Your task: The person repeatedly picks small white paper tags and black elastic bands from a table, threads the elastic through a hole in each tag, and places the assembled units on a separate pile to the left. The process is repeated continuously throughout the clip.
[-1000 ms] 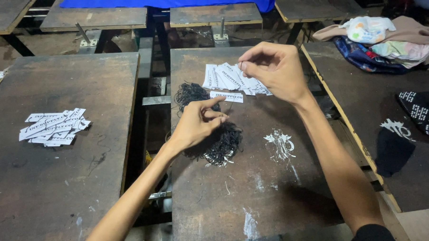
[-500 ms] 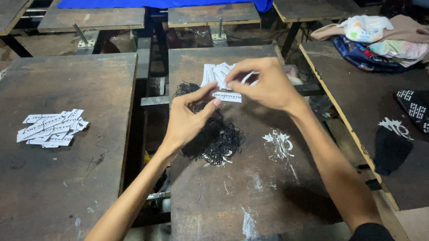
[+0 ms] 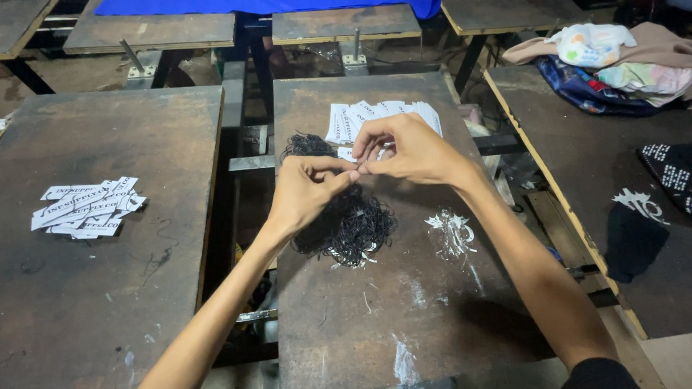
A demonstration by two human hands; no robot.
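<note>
Both hands meet over the middle table [image 3: 381, 308]. The left hand [image 3: 304, 192] and the right hand [image 3: 409, 148] have their fingertips pressed together around a small white paper tag [image 3: 348, 153], mostly hidden between them; whether a thread is also pinched I cannot tell. A heap of black thread loops [image 3: 347, 221] lies just below the hands, at 6 o'clock. A fan of white tags [image 3: 374, 117] sits at 12 o'clock, another tag pile [image 3: 86, 207] at 9 o'clock on the left table [image 3: 97, 303]
</note>
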